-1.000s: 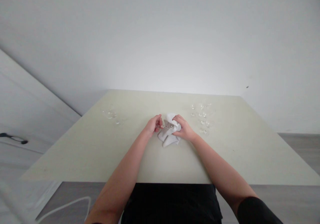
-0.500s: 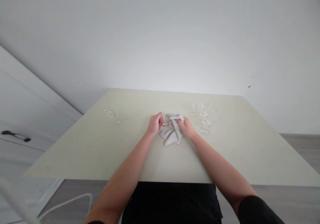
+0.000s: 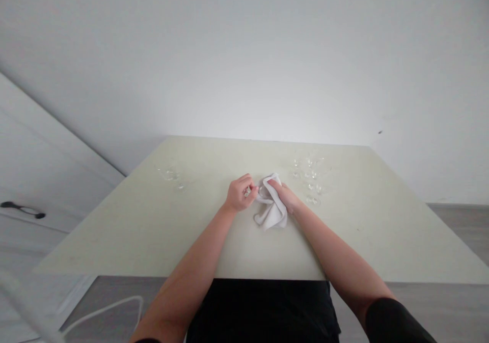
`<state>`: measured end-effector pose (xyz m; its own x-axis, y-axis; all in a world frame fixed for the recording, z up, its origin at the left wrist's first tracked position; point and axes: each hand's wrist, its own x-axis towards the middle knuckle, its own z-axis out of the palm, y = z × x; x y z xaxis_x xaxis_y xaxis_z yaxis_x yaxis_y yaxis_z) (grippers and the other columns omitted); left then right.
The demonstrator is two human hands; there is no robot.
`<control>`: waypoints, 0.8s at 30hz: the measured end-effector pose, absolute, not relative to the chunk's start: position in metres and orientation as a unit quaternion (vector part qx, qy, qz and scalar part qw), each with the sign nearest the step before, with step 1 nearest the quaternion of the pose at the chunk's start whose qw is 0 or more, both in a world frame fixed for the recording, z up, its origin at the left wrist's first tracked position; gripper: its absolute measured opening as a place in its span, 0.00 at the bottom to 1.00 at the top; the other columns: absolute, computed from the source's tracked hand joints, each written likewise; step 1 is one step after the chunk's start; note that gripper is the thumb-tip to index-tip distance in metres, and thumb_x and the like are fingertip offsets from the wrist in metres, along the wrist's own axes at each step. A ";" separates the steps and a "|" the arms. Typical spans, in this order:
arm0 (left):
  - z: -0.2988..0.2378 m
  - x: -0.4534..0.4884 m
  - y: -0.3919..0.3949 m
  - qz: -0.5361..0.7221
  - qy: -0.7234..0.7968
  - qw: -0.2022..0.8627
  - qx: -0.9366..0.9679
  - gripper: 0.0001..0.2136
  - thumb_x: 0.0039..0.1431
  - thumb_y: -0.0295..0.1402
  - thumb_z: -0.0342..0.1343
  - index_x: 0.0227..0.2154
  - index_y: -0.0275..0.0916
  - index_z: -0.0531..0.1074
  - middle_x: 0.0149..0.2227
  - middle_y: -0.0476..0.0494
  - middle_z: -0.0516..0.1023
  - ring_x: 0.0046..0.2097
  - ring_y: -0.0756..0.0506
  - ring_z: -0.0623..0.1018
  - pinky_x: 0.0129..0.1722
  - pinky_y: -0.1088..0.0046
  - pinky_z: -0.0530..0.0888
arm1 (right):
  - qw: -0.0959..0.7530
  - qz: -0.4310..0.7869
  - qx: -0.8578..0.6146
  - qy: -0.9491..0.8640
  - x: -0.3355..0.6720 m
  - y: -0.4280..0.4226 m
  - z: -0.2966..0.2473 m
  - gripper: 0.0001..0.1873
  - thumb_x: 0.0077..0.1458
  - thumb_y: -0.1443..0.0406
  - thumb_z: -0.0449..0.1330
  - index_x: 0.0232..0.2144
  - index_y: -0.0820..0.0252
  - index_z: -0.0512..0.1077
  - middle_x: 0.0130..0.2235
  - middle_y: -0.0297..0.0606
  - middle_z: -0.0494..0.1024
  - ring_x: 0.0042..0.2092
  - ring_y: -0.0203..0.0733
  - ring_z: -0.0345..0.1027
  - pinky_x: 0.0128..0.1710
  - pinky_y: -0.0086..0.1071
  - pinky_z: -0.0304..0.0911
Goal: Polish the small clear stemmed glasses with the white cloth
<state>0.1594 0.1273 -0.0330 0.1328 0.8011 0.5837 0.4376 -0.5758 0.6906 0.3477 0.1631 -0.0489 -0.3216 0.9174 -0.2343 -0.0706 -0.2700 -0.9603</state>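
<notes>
My left hand point(image 3: 239, 194) is closed in a pinch around a small clear glass piece point(image 3: 254, 191), hard to make out, over the middle of the pale table point(image 3: 153, 231). My right hand point(image 3: 284, 196) is closed on a white cloth point(image 3: 272, 210), which wraps the other end of the glass and hangs down onto the table. The two hands nearly touch each other.
Several clear stemmed glasses point(image 3: 311, 180) stand in a group just right of my hands. Two more clear glasses point(image 3: 171, 176) sit at the far left of the table. A white cabinet with a dark handle point(image 3: 23, 209) stands to the left; a white cable point(image 3: 103, 310) lies on the floor.
The cloth has shifted a little right and now hangs lower under my right hand. My left hand has closed in tighter against the cloth.
</notes>
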 end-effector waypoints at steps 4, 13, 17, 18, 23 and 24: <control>-0.035 0.163 0.140 0.546 0.512 0.288 0.598 0.20 0.60 0.45 0.48 0.16 0.41 0.59 0.19 0.48 0.62 0.24 0.49 0.64 0.27 0.70 0.60 | 0.432 0.499 -0.406 -0.632 0.351 0.162 -0.052 0.25 0.48 0.50 0.67 0.43 0.59 0.71 0.37 0.37 0.78 0.38 0.42 0.69 0.42 0.37 0.67; -0.037 0.152 0.152 0.491 0.519 0.624 0.317 0.19 0.55 0.45 0.51 0.16 0.39 0.57 0.15 0.51 0.63 0.13 0.57 0.50 0.16 0.76 0.41 | 0.448 0.352 -0.234 -0.788 0.353 0.157 -0.045 0.18 0.58 0.49 0.60 0.42 0.55 0.75 0.51 0.46 0.71 0.56 0.50 0.65 0.58 0.44 0.59; -0.035 0.151 0.153 0.516 0.486 0.651 0.272 0.17 0.52 0.42 0.53 0.17 0.39 0.55 0.15 0.52 0.61 0.13 0.57 0.50 0.16 0.77 0.40 | 0.483 0.512 -0.323 -0.633 0.347 0.161 -0.052 0.28 0.58 0.42 0.51 0.45 0.55 0.74 0.47 0.43 0.77 0.50 0.51 0.71 0.51 0.43 0.66; -0.034 0.151 0.153 0.514 0.480 0.659 0.264 0.17 0.51 0.41 0.53 0.17 0.40 0.55 0.15 0.52 0.61 0.13 0.57 0.51 0.15 0.77 0.40 | 0.481 0.546 -0.344 -0.594 0.345 0.161 -0.053 0.30 0.57 0.41 0.50 0.45 0.55 0.73 0.45 0.42 0.79 0.48 0.51 0.73 0.48 0.42 0.68; -0.035 0.154 0.151 0.496 0.478 0.666 0.285 0.18 0.51 0.44 0.52 0.16 0.40 0.55 0.15 0.51 0.62 0.13 0.57 0.50 0.16 0.77 0.40 | 0.415 0.645 -0.312 -0.560 0.346 0.157 -0.054 0.27 0.44 0.51 0.66 0.47 0.54 0.73 0.42 0.39 0.81 0.45 0.49 0.74 0.44 0.38 0.70; -0.036 0.156 0.150 0.495 0.483 0.658 0.299 0.19 0.52 0.44 0.52 0.16 0.40 0.55 0.15 0.51 0.62 0.13 0.57 0.50 0.16 0.76 0.40 | 0.393 0.657 -0.293 -0.573 0.347 0.157 -0.053 0.27 0.42 0.55 0.67 0.46 0.55 0.74 0.42 0.38 0.82 0.45 0.48 0.74 0.45 0.38 0.69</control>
